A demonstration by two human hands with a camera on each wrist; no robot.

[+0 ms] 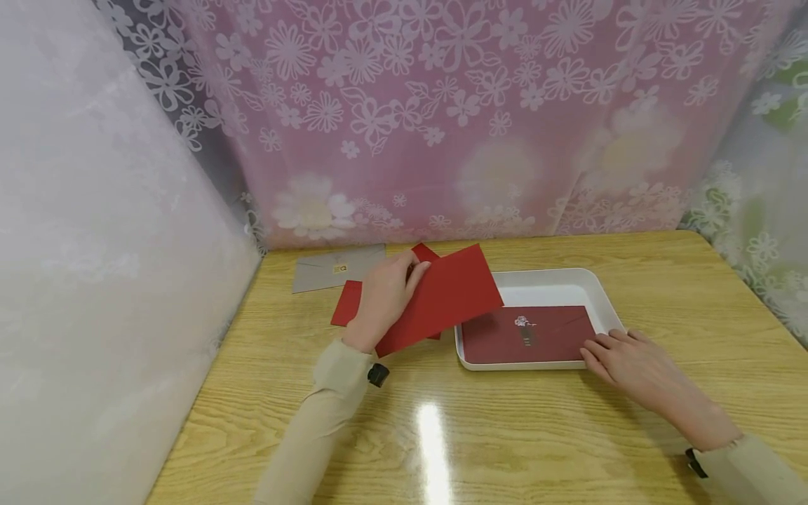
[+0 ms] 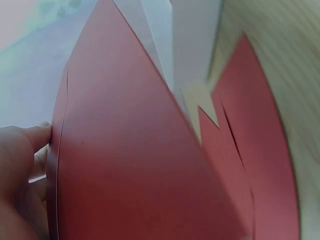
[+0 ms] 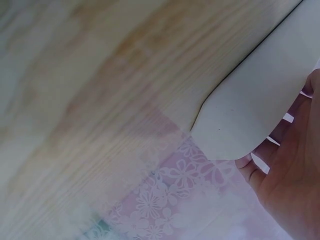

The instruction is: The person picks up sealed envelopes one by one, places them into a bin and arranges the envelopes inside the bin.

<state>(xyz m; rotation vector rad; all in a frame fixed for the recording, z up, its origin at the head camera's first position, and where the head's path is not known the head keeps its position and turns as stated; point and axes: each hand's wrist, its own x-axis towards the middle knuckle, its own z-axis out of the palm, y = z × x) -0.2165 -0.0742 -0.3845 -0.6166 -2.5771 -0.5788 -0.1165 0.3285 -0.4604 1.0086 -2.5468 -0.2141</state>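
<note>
Head view: red envelope (image 1: pixel 451 294) seemingly overhangs left edge of white tray (image 1: pixel 520 366).

A yellow wooden table (image 1: pixel 536 435) with things on it.
From the table's middle, a white tray (image 1: pixel 549 291) sits at 1 o'clock. A grey envelope (image 1: pixel 322 273) lies at 10 o'clock. Red paper (image 1: pixel 346 305), partly hidden, lies between 10 and 11.

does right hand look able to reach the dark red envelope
Likely yes: the right hand touches the rim of the white tray beside the dark red envelope, whose printed middle lies uncovered.
</note>
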